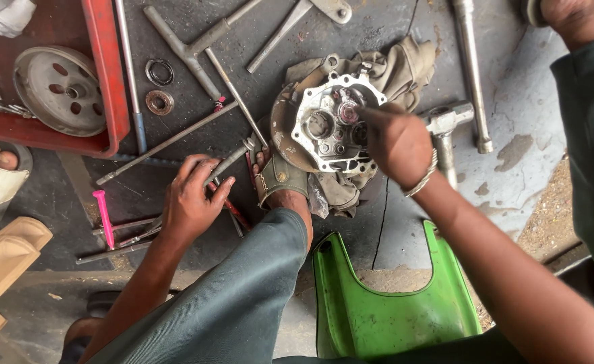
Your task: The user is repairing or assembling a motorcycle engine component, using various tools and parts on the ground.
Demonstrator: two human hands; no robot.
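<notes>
Pinching the hub at the centre of the engine casing (327, 128) with your right hand (396, 143), your left hand (190, 197) clasps a slanted spanner (233, 159), casing up-right of it.

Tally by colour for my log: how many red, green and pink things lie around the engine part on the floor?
Red: 1, the tray at upper left.
Green: 1, the plastic panel near the knee.
Pink: 1, the small peg beside the left hand.
Total: 3.
The right hand rests on the metal engine casing.
</notes>
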